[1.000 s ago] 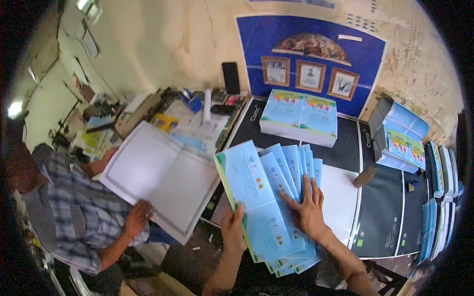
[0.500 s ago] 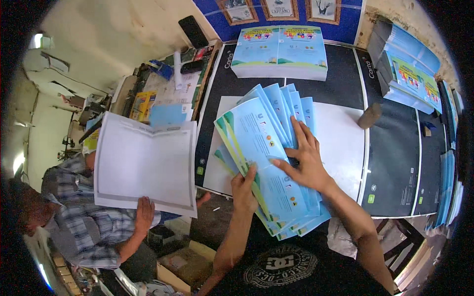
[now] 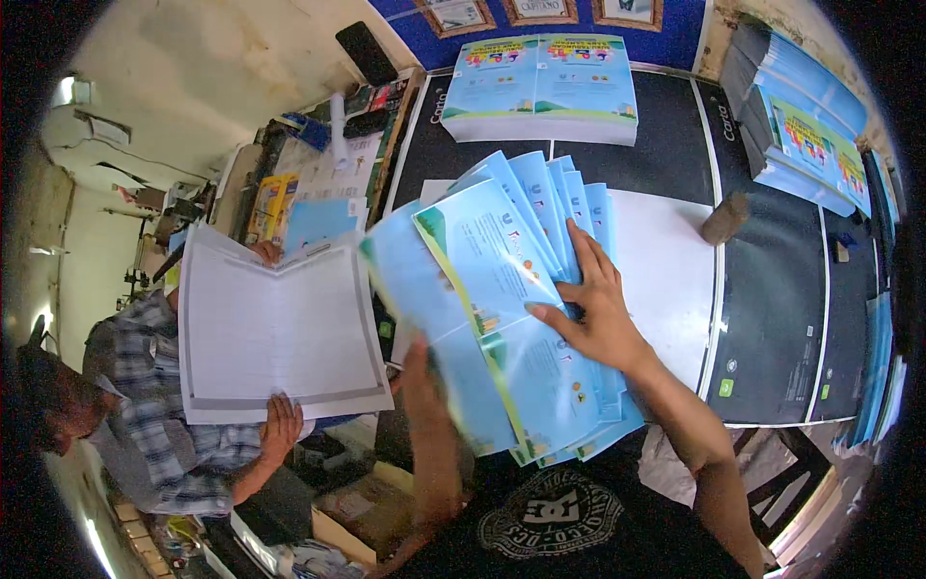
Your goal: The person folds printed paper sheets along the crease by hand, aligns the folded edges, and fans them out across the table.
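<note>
Black tabletop (image 3: 772,328) bears white lettering (image 3: 439,108); right fingers (image 3: 594,259) touch blue printed sheets (image 3: 492,261).

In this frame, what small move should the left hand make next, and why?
Probably, the left hand should ease the leftmost blue printed sheet clear of the fanned stack: it juts out left, the hand is at its edge, and the right hand lies on the stack.

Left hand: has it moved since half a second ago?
Yes: judged against the brown block, the left hand has moved left, farther from it.
</note>
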Demonstrator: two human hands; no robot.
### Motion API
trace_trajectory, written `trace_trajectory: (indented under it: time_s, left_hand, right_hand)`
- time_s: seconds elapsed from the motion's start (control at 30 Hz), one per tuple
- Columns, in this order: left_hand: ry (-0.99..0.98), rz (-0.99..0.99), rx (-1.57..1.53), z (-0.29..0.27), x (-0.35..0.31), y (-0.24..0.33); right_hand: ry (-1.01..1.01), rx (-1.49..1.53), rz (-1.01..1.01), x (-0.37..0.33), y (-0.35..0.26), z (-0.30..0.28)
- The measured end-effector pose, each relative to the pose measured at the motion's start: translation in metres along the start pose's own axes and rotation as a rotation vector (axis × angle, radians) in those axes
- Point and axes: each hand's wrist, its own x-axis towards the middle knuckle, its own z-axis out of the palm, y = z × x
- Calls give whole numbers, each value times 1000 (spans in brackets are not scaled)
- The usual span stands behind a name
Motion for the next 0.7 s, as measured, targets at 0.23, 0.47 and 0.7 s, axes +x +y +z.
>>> trace_trajectory:
  time_s: [0.23, 0.47, 0.7]
  left_hand:
    - [64, 284, 15, -46, -9, 45]
    - [-144, 27, -63, 6, 16, 8]
    - [-252, -166, 26, 7, 9, -28]
  right_hand:
    - [-24, -262, -64, 1, -21, 6]
    - [1, -340, -74, -2, -24, 15]
    - [-145, -454, -77, 0, -18, 9]
